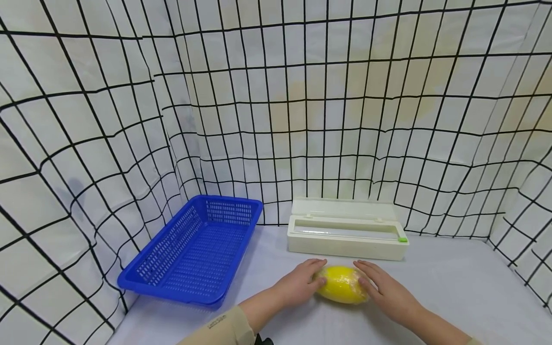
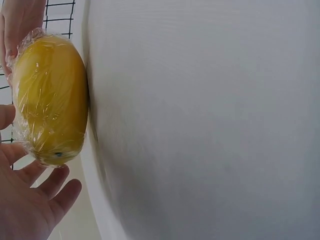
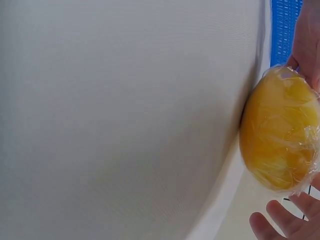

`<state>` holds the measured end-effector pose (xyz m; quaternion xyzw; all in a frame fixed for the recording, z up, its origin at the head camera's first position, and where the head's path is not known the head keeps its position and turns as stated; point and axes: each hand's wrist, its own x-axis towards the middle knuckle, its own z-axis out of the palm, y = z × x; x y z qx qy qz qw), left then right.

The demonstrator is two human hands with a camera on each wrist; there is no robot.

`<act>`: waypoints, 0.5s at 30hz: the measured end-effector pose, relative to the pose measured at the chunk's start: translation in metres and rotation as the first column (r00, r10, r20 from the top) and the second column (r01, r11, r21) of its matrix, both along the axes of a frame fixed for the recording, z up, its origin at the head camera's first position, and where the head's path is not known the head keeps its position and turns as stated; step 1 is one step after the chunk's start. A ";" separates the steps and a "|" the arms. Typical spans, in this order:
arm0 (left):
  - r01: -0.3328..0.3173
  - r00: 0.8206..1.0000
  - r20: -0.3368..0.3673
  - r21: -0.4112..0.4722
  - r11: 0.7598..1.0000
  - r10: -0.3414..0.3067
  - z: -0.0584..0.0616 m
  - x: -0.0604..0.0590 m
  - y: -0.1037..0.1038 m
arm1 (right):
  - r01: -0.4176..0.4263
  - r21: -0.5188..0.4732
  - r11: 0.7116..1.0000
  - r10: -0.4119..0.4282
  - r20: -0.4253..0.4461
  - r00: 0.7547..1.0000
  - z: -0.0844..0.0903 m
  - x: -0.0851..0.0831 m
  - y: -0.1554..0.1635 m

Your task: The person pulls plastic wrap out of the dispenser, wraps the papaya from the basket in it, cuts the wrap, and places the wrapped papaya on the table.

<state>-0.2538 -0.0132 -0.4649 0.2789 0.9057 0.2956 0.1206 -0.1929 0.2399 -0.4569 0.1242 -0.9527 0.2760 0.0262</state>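
Lemon [image 2: 50, 97], in cling film, lies on white table [image 2: 210, 120]. L hand [image 2: 25, 205] below it w/ fingers spread, fingertips just touching wrap; other hand [image 2: 20, 22] at top end.

The oval fruit wrapped in clear plastic film [image 1: 342, 284] is bright yellow, deepening to orange-yellow in the wrist views, the film glinting in pale streaks. At its ten o'clock, the rectangular perforated plastic basket [image 1: 194, 249] is saturated blue throughout. At twelve o'clock, the long plastic film-dispenser box [image 1: 347, 230] is cream, with one small bright green tab at its right end. The counter [image 1: 453, 287] is plain white. The backdrop cloth [image 1: 276, 96] is white, patterned with a black grid of lines.
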 end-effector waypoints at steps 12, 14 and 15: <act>-0.003 1.000 -0.028 -0.013 1.000 0.003 0.002 0.003 -0.006 | 0.021 0.042 0.999 -0.019 -0.054 0.998 0.000 0.005 0.000; -0.003 1.000 -0.030 -0.016 1.000 0.002 0.003 0.003 -0.007 | 0.020 0.045 0.999 -0.017 -0.083 0.996 0.001 0.006 0.002; 0.000 0.999 -0.036 -0.019 1.000 0.000 0.004 0.003 -0.007 | 0.019 0.047 0.999 -0.014 -0.101 0.995 0.001 0.006 0.003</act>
